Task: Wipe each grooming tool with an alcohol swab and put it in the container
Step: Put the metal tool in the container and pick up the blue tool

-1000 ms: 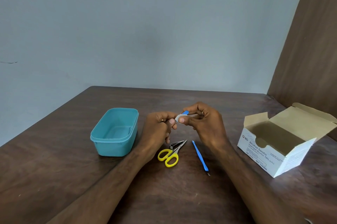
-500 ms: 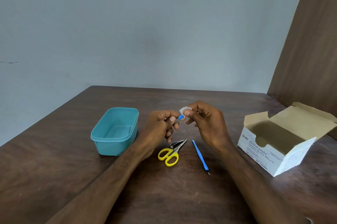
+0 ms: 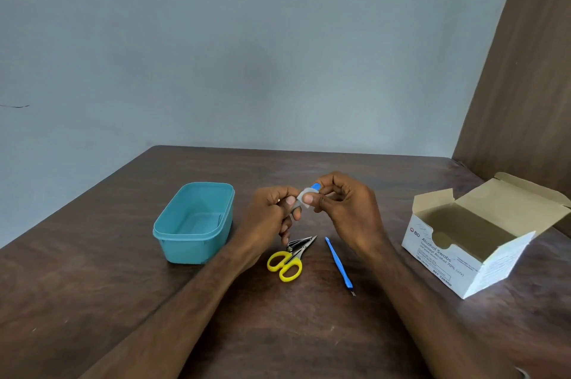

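Left hand (image 3: pixel 272 212) pinches blue tool (image 3: pixel 315 186); right hand (image 3: pixel 343 205) pinches swab (image 3: pixel 306 194) around it; we judge tool may slip onto scissors (image 3: pixel 289 259) below hands if pinch loosens.

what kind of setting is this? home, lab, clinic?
Probably a plain staged tabletop, not clearly a clinic: a bare wooden table against a blank wall, holding only a teal container, an opened alcohol swab box and yellow scissors.
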The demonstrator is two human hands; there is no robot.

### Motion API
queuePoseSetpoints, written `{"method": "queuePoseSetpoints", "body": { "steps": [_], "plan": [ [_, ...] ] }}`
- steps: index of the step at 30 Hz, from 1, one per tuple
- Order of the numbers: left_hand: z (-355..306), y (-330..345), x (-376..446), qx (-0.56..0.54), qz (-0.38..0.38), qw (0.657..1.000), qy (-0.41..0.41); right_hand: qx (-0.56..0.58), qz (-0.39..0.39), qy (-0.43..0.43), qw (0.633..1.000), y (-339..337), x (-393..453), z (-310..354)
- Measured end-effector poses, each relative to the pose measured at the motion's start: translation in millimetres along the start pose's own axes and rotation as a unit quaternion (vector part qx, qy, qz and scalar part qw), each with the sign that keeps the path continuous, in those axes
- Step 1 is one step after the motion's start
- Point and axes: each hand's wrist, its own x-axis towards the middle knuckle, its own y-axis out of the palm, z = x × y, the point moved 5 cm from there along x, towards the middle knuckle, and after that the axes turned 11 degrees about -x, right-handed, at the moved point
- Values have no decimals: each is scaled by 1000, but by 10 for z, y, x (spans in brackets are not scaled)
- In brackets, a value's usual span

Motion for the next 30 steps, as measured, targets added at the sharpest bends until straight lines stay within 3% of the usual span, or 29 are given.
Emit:
{"method": "queuePoseSetpoints", "body": {
  "steps": [14, 30],
  "plan": [
    [10, -17, 2, 11, -37, 999, -2, 54, 9, 6, 998, 1, -27, 55],
    [-38, 15, -26, -29, 32, 998, -49, 105, 16, -8, 994, -16, -28, 71]
  ]
}}
